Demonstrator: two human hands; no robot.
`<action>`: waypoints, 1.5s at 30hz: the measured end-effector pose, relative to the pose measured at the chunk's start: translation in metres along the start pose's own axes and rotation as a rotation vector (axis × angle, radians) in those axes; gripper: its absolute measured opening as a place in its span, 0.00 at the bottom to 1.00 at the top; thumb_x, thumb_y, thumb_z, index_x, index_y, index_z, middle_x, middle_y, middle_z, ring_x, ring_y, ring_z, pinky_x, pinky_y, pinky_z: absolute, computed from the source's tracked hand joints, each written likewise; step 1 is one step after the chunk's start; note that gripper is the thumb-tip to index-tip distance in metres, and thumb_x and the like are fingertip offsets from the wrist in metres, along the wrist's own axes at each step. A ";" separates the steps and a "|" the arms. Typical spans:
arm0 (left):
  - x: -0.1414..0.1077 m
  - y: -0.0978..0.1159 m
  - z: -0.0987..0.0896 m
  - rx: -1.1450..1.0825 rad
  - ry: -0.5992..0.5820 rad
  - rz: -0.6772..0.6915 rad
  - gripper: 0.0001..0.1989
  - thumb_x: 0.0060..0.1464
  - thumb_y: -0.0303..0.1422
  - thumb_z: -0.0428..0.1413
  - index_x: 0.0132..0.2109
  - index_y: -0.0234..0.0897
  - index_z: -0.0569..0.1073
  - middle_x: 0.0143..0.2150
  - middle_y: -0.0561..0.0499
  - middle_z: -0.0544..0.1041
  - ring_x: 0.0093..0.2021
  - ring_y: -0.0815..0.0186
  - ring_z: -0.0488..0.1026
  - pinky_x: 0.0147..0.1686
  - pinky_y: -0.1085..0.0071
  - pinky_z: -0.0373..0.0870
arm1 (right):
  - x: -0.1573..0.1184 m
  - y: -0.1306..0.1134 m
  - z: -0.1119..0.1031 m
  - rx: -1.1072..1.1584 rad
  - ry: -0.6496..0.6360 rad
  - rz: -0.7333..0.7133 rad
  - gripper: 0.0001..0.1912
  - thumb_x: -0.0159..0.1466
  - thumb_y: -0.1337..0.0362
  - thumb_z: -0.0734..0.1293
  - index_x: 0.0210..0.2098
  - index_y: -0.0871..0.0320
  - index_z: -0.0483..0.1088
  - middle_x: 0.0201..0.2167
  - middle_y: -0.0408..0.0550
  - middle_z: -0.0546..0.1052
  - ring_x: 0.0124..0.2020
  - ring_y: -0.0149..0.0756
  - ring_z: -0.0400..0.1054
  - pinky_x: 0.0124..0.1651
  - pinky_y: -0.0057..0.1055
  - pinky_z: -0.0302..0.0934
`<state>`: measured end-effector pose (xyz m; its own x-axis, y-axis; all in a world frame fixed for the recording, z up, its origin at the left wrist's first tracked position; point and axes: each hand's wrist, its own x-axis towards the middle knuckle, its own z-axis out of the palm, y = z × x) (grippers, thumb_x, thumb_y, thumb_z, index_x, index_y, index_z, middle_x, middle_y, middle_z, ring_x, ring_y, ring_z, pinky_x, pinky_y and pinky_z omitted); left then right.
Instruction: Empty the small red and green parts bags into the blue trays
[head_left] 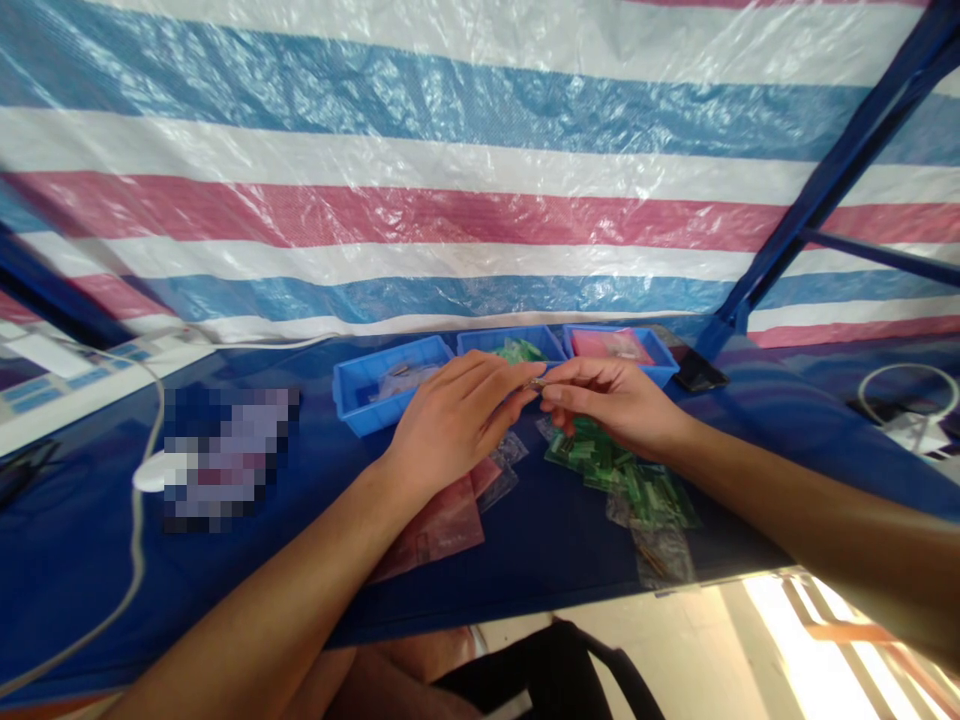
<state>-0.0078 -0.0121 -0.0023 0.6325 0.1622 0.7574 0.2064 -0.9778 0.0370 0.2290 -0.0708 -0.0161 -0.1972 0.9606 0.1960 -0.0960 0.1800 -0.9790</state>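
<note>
Before striped plastic sheeting [480, 215], three blue bins [367, 418] stand along a blue surface [540, 570], with loose green packets [600, 458] and a pink bag [446, 530] spread in front. The left hand [450, 415] and right hand [626, 400] meet, fingertips pinching a small piece [535, 384] too blurred to identify — work apparently midway, judging by packets both in the bins and out, the piece not yet set down.

The left arm [304, 590] slants up from the bottom left and the right arm [787, 500] reaches in from the right edge, both bare, meeting near the frame's centre — left hand [450, 412] back uppermost, right hand [622, 400] with curled fingers [574, 400] — both pinching, tips close together.
</note>
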 end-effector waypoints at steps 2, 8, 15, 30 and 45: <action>0.000 0.000 0.000 0.008 -0.012 -0.004 0.17 0.72 0.31 0.59 0.64 0.39 0.73 0.51 0.45 0.84 0.52 0.59 0.81 0.55 0.60 0.78 | 0.000 0.000 0.000 0.002 0.003 0.016 0.14 0.65 0.53 0.80 0.40 0.56 0.83 0.32 0.46 0.83 0.28 0.32 0.75 0.31 0.29 0.70; 0.000 0.000 -0.002 0.013 -0.058 -0.026 0.18 0.69 0.39 0.63 0.61 0.40 0.76 0.56 0.43 0.82 0.55 0.56 0.80 0.56 0.57 0.77 | 0.000 -0.002 -0.001 0.052 0.044 0.073 0.15 0.63 0.52 0.80 0.38 0.57 0.81 0.27 0.42 0.79 0.23 0.29 0.69 0.25 0.27 0.63; 0.000 -0.003 -0.003 0.024 -0.068 -0.007 0.16 0.70 0.32 0.61 0.62 0.40 0.76 0.56 0.44 0.82 0.55 0.57 0.79 0.56 0.58 0.77 | -0.001 -0.002 -0.001 0.067 0.056 0.092 0.16 0.63 0.52 0.80 0.37 0.58 0.81 0.25 0.41 0.76 0.22 0.27 0.66 0.24 0.26 0.59; 0.003 -0.021 -0.041 0.440 -0.084 -0.220 0.08 0.69 0.34 0.55 0.46 0.38 0.78 0.37 0.47 0.80 0.40 0.57 0.77 0.45 0.61 0.72 | -0.010 -0.004 0.003 -0.592 -0.073 -0.263 0.13 0.73 0.53 0.72 0.43 0.56 0.80 0.35 0.47 0.81 0.33 0.35 0.74 0.38 0.32 0.67; -0.009 -0.043 -0.041 0.569 -0.206 -0.499 0.24 0.66 0.33 0.54 0.66 0.33 0.73 0.61 0.36 0.73 0.62 0.42 0.69 0.66 0.45 0.69 | -0.025 -0.011 0.029 -1.003 -0.630 -0.797 0.15 0.73 0.60 0.71 0.56 0.58 0.80 0.67 0.58 0.76 0.75 0.53 0.61 0.75 0.50 0.61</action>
<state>-0.0532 0.0228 0.0161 0.4785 0.6404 0.6008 0.8184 -0.5732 -0.0409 0.2073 -0.1033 -0.0084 -0.8381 0.3278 0.4361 0.2809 0.9445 -0.1702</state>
